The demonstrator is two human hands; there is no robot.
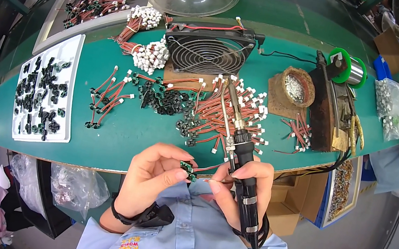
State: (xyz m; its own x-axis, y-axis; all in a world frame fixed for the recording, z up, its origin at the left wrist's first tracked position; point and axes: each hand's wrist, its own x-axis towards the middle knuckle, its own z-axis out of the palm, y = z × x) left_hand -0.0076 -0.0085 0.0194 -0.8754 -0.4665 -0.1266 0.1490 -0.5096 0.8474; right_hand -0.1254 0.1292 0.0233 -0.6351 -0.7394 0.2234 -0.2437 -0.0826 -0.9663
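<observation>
- Left hand (155,174) pinches a small green board (186,166) by the bench's (156,130) near edge, fingertips covering part.
- Right hand (228,198) wraps a soldering iron (247,189); whether it also grips the red wire (208,168), I can't tell.

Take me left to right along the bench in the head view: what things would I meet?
White tray → the person's left hand → soldering iron → brown bowl → green spool → clear plastic bag.

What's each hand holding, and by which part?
Left hand: green circuit board, pinched at its edge. Right hand: soldering iron, by its handle; whether also red wire is unclear.
</observation>
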